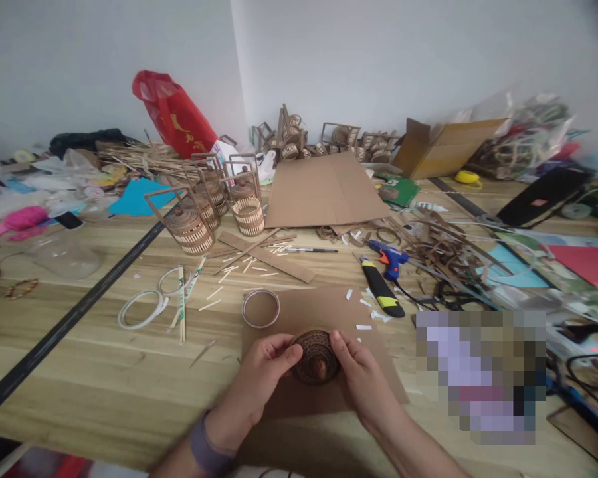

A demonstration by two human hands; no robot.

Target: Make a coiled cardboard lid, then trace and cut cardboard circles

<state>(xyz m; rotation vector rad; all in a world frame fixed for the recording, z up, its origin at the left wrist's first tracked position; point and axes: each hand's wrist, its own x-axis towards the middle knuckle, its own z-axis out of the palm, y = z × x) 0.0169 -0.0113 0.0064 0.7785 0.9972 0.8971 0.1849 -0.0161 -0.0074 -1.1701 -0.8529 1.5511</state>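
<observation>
Between my two hands is a small round brown lid (pixel 317 355), coiled in rings, with a knob near its middle. My left hand (pixel 269 365) grips the lid's left edge, thumb on top. On the opposite edge, my right hand (pixel 356 362) holds it the same way; the fingers underneath are hidden. Below lies a piece of brown cardboard (pixel 299 305). A pale ring (pixel 260 309) rests on that cardboard, just beyond my left hand. Little white strips (pixel 363 327) are scattered at the cardboard's right side.
A yellow-black utility knife (pixel 383 289) and blue glue gun (pixel 389 257) lie right of centre. Small lidded baskets (pixel 192 232) with tall handles stand left of a large cardboard sheet (pixel 323 189). White rings (pixel 142 310) and chopsticks (pixel 182 302) lie to the left.
</observation>
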